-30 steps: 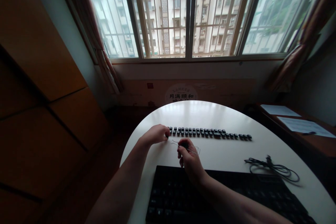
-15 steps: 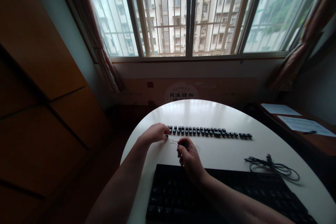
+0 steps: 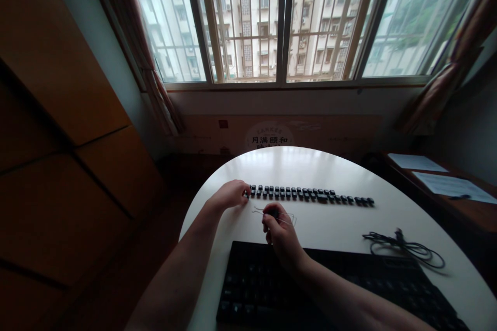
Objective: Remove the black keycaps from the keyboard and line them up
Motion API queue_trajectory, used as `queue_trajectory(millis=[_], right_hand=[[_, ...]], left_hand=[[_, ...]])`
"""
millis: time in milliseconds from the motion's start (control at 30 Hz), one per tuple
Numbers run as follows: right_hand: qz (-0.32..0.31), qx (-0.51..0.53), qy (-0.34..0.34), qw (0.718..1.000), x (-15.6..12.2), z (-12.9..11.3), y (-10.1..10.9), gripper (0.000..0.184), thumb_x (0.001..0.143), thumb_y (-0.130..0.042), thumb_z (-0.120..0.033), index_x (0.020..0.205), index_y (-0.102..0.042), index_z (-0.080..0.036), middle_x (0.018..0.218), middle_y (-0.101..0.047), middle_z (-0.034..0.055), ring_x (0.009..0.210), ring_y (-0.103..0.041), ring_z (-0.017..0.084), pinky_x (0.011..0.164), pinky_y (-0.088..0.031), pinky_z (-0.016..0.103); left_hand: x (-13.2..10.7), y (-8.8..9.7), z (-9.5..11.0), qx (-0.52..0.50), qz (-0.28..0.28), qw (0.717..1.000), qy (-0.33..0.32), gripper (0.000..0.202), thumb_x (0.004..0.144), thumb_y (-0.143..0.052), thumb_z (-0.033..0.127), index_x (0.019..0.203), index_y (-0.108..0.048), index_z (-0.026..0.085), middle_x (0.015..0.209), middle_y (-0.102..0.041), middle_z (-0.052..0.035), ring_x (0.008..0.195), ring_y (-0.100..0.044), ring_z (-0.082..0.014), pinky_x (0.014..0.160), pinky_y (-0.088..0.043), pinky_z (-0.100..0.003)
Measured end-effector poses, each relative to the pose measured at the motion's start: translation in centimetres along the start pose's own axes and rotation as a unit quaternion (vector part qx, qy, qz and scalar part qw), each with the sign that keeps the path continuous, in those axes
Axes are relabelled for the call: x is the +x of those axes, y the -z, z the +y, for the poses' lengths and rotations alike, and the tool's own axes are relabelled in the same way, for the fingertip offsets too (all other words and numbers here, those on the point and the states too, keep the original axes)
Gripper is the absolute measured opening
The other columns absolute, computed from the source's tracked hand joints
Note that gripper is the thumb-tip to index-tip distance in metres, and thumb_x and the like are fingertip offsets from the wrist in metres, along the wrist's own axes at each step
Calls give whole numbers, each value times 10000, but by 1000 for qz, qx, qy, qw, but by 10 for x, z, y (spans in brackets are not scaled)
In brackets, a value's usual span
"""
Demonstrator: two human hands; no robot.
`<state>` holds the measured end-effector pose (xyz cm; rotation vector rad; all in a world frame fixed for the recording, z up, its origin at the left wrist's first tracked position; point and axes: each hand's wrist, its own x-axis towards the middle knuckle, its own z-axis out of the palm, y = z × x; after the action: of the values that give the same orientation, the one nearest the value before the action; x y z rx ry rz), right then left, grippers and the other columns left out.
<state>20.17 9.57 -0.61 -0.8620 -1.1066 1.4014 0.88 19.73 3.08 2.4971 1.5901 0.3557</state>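
At the left end of two rows of black keycaps (image 3: 293,194), my left hand (image 3: 234,194) has its fingers closed around a keycap (image 3: 247,196); the fingertips partly cover it. My right hand (image 3: 280,227) grips a wire keycap puller (image 3: 289,219) with a dark middle part, its thin wire prongs pointing left above the white tabletop. Beneath my right wrist lies a black keyboard (image 3: 248,279), partly hidden by that hand and forearm. Some keys still sit on the keyboard's lower left; its shaded parts are hard to make out.
A coiled black cable (image 3: 411,248) rests on the round white table (image 3: 330,232), right of the hands. Farther right, papers (image 3: 450,185) and a pen (image 3: 460,197) lie on a brown surface. A wooden cabinet (image 3: 101,176) stands at left, a barred window (image 3: 283,26) ahead.
My left hand has moved the keycap slightly away from me, level with the lower row's left end. My right hand keeps its hold on the puller. The view has shifted a little.
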Motion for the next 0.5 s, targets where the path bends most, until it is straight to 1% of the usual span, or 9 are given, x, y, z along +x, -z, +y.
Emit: queue_trajectory(millis=[100, 200, 300, 367, 500], right_hand=[[1, 1, 1, 1000, 0, -1, 0, 132, 745, -574, -291, 840, -531, -211, 627, -490, -54, 476, -405, 92, 395, -313, 189], [3, -2, 0, 1000, -1, 1, 0, 127, 759, -578, -289, 852, -536, -214, 638, -493, -53, 476, -402, 92, 397, -315, 191], [-3, -9, 1, 1000, -1, 4, 2, 113, 779, -573, -286, 865, -544, -218, 646, -496, -52, 473, -398, 92, 400, -324, 194], [-7, -9, 2, 1000, -1, 4, 2, 107, 780, -576, -282, 859, -545, -217, 644, -497, -50, 475, -397, 93, 401, -326, 196], [-4, -10, 3, 1000, -2, 1, 1, 103, 774, -584, -277, 846, -548, -213, 633, -495, -48, 471, -397, 94, 401, -329, 200]], left_hand=[[-3, 5, -5, -2, 20, 1000, 9, 206, 651, -686, 186, 828, -772, 247, 801, -699, -29, 751, -620, -207, 677, -442, -262], [-7, 14, -16, 6, 63, 997, 38, 160, 740, -655, 250, 854, -766, 226, 807, -693, -43, 761, -620, -212, 701, -449, -279], [-10, 20, -24, 15, 94, 994, 61, 174, 794, -613, 258, 870, -762, 211, 827, -687, -60, 752, -618, -211, 703, -445, -290], [-11, 21, -24, 15, 89, 995, 51, 164, 790, -628, 260, 868, -765, 215, 823, -684, -55, 754, -617, -210, 698, -437, -287], [-9, 15, -13, 5, 40, 999, 6, 153, 726, -685, 239, 849, -777, 247, 805, -690, -27, 745, -615, -199, 674, -419, -268]])
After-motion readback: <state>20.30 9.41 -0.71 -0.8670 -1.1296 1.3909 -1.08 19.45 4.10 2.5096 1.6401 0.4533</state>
